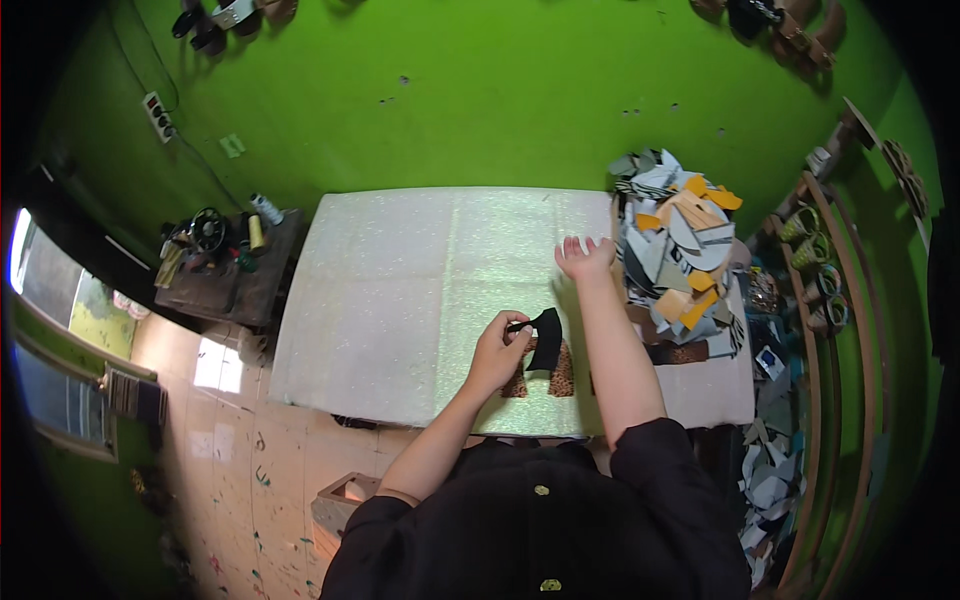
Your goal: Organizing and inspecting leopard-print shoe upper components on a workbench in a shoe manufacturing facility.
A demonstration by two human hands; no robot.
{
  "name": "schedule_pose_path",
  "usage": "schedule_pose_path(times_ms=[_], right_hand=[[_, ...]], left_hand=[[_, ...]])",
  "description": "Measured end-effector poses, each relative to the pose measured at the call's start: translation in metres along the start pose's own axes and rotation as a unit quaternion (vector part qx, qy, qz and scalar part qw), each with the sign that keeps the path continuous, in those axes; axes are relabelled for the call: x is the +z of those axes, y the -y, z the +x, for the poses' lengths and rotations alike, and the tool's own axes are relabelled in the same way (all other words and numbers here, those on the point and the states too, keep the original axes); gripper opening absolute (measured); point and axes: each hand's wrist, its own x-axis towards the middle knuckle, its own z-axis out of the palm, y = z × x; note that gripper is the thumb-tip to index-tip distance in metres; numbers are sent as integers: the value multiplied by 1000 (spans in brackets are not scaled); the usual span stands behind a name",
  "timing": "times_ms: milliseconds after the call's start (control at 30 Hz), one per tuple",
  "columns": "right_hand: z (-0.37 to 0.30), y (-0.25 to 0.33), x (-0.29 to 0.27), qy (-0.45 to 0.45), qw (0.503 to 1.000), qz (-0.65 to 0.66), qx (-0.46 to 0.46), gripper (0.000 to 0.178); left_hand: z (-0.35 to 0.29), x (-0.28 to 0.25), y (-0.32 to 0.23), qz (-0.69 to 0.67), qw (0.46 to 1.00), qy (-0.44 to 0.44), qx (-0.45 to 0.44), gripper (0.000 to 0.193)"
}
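Observation:
My left hand [497, 347] pinches a curved black piece of material [546, 340], flat and strip-like, above the pale table [375, 290]. Beneath it, partly covered, lies a brown leopard-print piece [562, 372] whose two ends show on either side of the black one; I cannot tell if it is one piece or two. Farther out, my right hand [586, 260] is raised with its fingers apart and nothing in it. Close beside that hand is a heap of cut scraps [683, 240] in white, grey, orange and striped patterns.
At the left stands a small wooden table with a sewing machine [208, 230] and thread spools [265, 208]. A rack with green sandals [802, 225] lines the right wall. More scraps [770, 490] lie below the table's right side. A wooden stool [342, 500] stands near my left arm.

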Motion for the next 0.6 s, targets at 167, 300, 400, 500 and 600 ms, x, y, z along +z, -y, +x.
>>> schedule_pose_path(times_ms=[167,300,400,500,600], right_hand=[[-32,-26,-70,459,809,-353,-105,19],[-79,-44,-116,464,748,-462,-110,26],[-96,-62,-129,476,712,-486,-175,42],[-96,-63,-135,430,739,-471,-218,30],[-84,-49,-136,385,727,-506,-258,20]], left_hand=[[-10,-23,9,15,998,-60,9,40],[-19,-20,3,94,992,-76,19,60],[-25,-10,9,200,968,-15,153,79],[-32,-8,-8,231,963,32,136,87],[-24,-20,-30,181,979,89,41,84]])
